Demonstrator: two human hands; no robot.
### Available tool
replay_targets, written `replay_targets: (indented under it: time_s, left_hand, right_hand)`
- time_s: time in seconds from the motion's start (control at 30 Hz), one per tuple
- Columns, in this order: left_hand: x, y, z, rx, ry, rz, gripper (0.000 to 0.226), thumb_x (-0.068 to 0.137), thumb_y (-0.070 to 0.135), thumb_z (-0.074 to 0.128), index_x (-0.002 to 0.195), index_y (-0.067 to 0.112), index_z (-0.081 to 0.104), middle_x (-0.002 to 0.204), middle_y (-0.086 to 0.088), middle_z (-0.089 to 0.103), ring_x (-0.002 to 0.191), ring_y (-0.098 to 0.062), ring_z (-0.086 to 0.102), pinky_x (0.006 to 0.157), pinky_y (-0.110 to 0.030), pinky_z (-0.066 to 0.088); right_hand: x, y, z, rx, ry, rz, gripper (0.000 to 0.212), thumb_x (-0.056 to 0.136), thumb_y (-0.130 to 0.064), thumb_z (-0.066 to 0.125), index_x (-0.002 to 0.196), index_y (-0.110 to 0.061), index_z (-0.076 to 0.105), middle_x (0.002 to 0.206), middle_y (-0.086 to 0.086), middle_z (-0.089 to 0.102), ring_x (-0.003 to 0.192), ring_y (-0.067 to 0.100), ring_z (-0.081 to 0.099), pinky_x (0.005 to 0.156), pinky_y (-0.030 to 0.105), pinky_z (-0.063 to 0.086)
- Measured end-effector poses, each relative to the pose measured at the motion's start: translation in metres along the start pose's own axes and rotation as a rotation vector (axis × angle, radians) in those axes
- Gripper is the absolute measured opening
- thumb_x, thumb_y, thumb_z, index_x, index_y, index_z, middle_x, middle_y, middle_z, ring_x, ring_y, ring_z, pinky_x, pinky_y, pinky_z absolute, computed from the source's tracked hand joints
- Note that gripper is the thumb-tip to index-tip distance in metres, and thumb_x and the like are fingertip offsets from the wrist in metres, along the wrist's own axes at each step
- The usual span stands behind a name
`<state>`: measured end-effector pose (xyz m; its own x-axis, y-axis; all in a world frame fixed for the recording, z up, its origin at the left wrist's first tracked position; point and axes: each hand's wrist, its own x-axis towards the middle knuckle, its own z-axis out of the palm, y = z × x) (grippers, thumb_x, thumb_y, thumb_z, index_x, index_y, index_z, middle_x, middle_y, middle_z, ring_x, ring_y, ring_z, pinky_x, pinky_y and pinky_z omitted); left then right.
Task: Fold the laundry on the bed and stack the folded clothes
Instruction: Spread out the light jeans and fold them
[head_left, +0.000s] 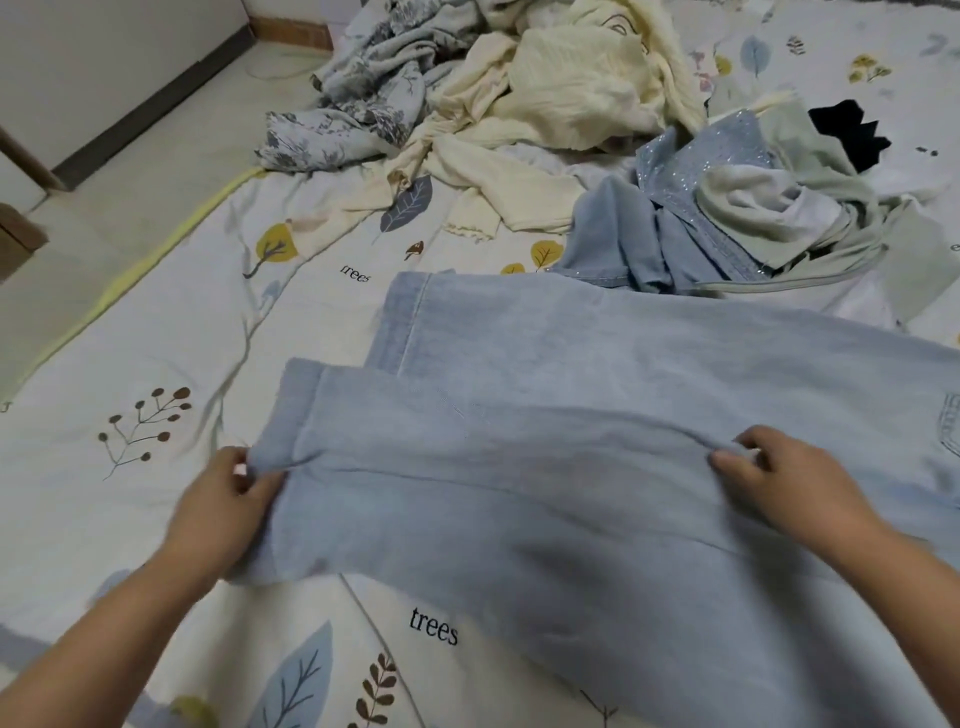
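Nearest me, my left hand (228, 499) pinches the hem corner of the near leg of the light blue jeans (545, 467), thumb and fingers closed on the cloth. My right hand (779, 478) pinches a small ridge of the same leg further right, fingers curled onto the denim. The jeans lie on the bed (156, 338) right in front of me, 2 legs side by side, the far leg sitting a little further right than the near one.

Their long axis runs left to right: hems point left, and the waist end (a pocket shows at the right edge) runs out of view to the right.

What could go wrong, as I judge it: the legs are not squared up, so if I fold now the hems will sit staggered and the bundle will stack crooked. Pulling unevenly with either hand could also drag a crease across the leg.

Beyond, a blue sparkly garment (691, 171) and a pale green garment (810, 208) lie heaped, with a cream garment (571, 88) and a floral grey cloth (363, 98) furthest away, all unfolded.
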<state>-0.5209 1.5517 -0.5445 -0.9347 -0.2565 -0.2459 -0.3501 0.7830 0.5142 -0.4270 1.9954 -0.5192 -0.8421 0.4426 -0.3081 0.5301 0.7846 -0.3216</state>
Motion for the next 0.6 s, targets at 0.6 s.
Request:
replay_targets:
  time_s: [0.6]
  left_hand:
    - [0.060,0.037,0.028,-0.176,-0.298,-0.016,0.025,0.091,0.034,0.058,0.081,0.011,0.062,0.073,-0.003,0.059,0.063,-0.017,0.053,0.057,-0.027,0.043]
  right_hand:
    - [0.029,-0.014,0.034,-0.341,0.188,0.123,0.047,0.091,-0.023,0.055,0.134,-0.007,0.044,0.130,0.026,0.043,0.120,0.040,0.036,0.098,0.048,0.029]
